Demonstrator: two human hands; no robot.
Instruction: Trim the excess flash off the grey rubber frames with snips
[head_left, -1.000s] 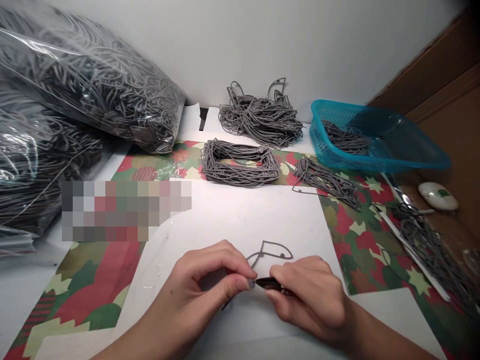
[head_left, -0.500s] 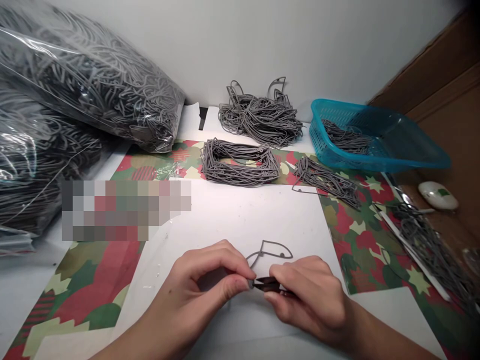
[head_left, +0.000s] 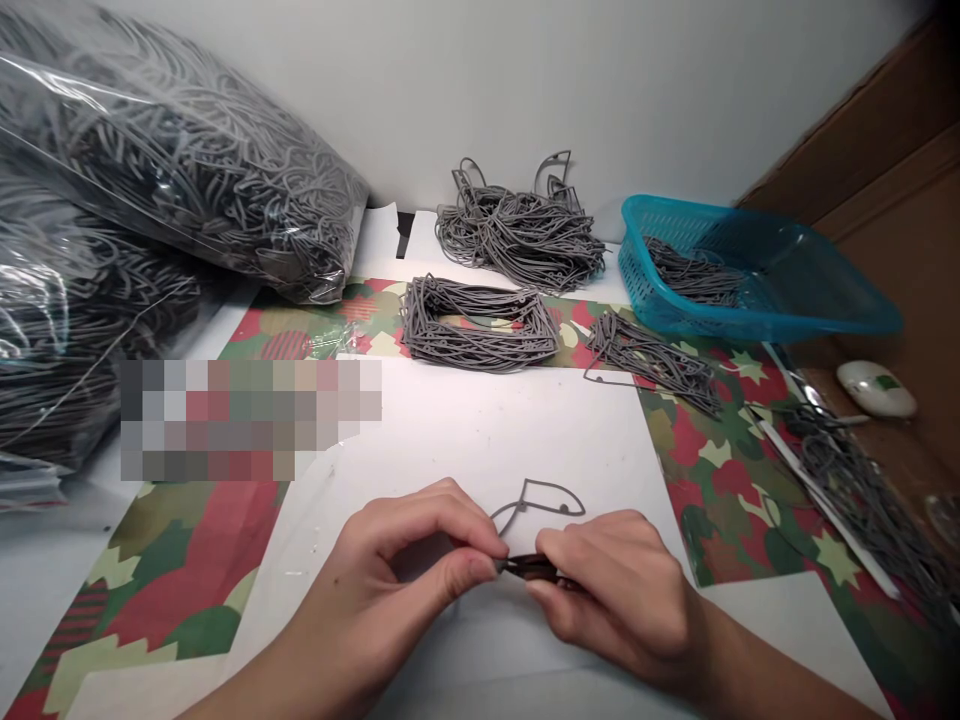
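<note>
My left hand [head_left: 424,555] is closed in a pinch, thumb against forefinger, on a thin grey rubber gasket [head_left: 555,484]. The gasket's looped end reaches out beyond the fingers over the white paper [head_left: 420,430]; much of the rest is hidden by the hand. In my right hand [head_left: 619,580] is a pair of small dark snips [head_left: 534,567], the fingers wrapped around the handles. The blade tips point left and meet the bit of gasket at my left fingertips. Whether they cut into it I cannot tell.
Grey gaskets lie in a stacked frame-shaped pile [head_left: 480,350], a tangled heap [head_left: 517,235] and a small bunch [head_left: 660,365]. A blue basket [head_left: 795,320] holds more. Full clear bags [head_left: 187,150] stand left. A white mouse-shaped object [head_left: 876,390] lies right.
The snips' blades, apart half a second ago, have come together at my left fingertips. Both hands have stayed almost in place.
</note>
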